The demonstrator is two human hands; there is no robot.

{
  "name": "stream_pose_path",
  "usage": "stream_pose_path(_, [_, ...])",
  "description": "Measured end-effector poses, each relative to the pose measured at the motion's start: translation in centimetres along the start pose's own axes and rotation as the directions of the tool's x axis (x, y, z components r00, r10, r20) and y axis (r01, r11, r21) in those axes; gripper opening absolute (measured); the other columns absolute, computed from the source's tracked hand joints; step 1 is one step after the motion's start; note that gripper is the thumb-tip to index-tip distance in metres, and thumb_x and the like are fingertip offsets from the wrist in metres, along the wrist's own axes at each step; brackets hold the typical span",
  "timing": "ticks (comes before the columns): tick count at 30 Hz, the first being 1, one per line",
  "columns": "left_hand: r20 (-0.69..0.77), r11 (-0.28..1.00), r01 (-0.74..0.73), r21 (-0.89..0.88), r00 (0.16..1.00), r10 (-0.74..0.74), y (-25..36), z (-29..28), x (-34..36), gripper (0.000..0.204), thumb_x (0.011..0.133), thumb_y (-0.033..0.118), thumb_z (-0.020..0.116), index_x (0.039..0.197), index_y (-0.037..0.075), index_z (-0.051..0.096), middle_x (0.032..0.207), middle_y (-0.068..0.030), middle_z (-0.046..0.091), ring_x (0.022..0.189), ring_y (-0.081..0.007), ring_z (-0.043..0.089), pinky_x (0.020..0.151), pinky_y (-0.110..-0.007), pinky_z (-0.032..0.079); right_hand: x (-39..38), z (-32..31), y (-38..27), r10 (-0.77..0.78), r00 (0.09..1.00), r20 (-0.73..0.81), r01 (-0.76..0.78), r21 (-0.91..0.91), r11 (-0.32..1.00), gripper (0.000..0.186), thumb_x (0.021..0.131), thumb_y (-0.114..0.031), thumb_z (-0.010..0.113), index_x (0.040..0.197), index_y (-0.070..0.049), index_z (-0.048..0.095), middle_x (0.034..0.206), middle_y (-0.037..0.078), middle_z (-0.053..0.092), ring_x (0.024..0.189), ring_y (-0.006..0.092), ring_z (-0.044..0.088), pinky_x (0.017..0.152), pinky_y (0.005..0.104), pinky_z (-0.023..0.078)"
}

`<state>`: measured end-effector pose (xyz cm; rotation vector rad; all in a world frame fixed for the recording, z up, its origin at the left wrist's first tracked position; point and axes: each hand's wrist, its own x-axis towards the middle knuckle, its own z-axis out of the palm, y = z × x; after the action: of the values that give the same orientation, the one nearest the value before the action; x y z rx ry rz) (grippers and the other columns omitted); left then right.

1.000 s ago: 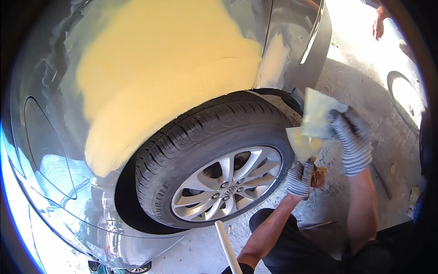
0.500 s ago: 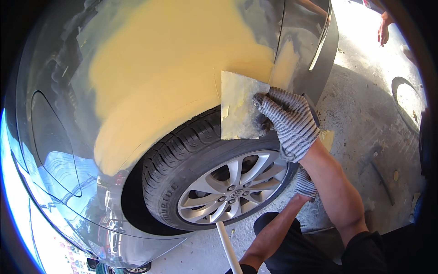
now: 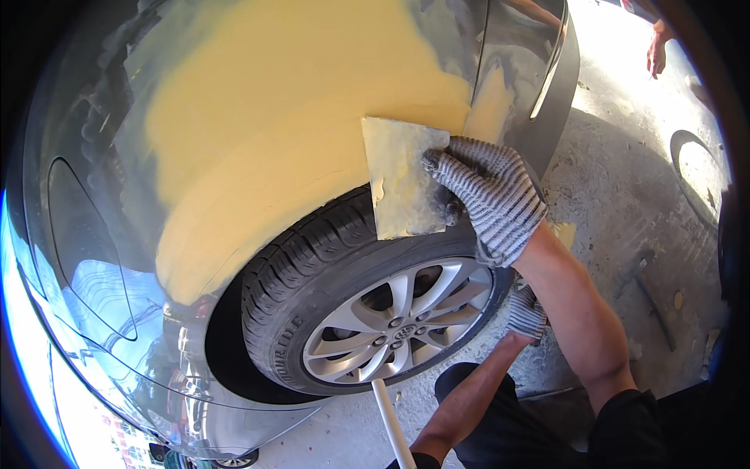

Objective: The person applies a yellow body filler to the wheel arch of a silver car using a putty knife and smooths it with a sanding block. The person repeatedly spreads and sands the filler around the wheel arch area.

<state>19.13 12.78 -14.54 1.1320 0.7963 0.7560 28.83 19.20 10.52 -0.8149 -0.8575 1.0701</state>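
My right hand, in a grey-striped knit glove with dark-stained fingertips, is closed on a flat, pale putty spreader smeared with yellow filler. The spreader's upper left edge lies at the border of the yellow filler patch on the car's dark panel, by the wheel arch; its lower part overlaps the tyre in view. Farther down, my left hand, gloved alike, is beside the wheel rim, partly behind my right forearm. Its fingers are hidden. A yellow-smeared edge shows beyond my right wrist; what it belongs to is unclear.
A silver alloy wheel fills the arch. A white pole rises from the lower edge toward the tyre. On the concrete floor lies a dark strip. Another person's hand hangs at the upper right.
My right hand and the spreader have shifted slightly left and up, and the spreader has tilted a little. My left hand stays in nearly the same place.
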Motion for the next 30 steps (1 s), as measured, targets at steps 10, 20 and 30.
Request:
stream_pose_path(10, [0.110,0.999,-0.035,-0.019,0.993,0.036,0.3,-0.3,-0.4,0.034,0.088,0.001,0.062,0.121,-0.003,0.056,0.117,-0.0115,0.063,0.107,-0.0192,0.060,0.093,-0.033,0.048,0.1,0.3,0.0,0.017,1.000,-0.017,-0.018,-0.002,1.000,0.031,0.093,-0.021,0.063,0.114,0.002,0.065,0.104,0.016,0.069,0.088,0.0183,0.067,0.077,0.0288,0.058])
stream_pose_path(20, [0.153,0.984,-0.135,0.118,0.981,0.117,0.1,-0.7,-0.4,0.035,0.087,0.001,0.062,0.121,-0.002,0.056,0.115,-0.0109,0.064,0.105,-0.0190,0.060,0.090,-0.033,0.050,0.1,0.1,0.9,0.022,0.997,-0.073,-0.015,0.094,0.995,0.031,0.090,-0.021,0.067,0.112,0.001,0.067,0.099,0.014,0.071,0.083,0.0167,0.067,0.072,0.0279,0.058])
stream_pose_path(30, [0.128,0.982,0.075,-0.175,0.990,-0.053,-1.6,-1.6,0.2,0.037,0.090,0.002,0.059,0.126,0.000,0.051,0.121,-0.0117,0.060,0.108,-0.0197,0.058,0.091,-0.033,0.048,-0.6,-0.3,1.1,0.078,0.988,-0.132,-0.044,0.244,0.969,0.031,0.090,-0.025,0.068,0.110,-0.001,0.068,0.087,0.010,0.070,0.069,0.0153,0.067,0.059,0.0263,0.057])
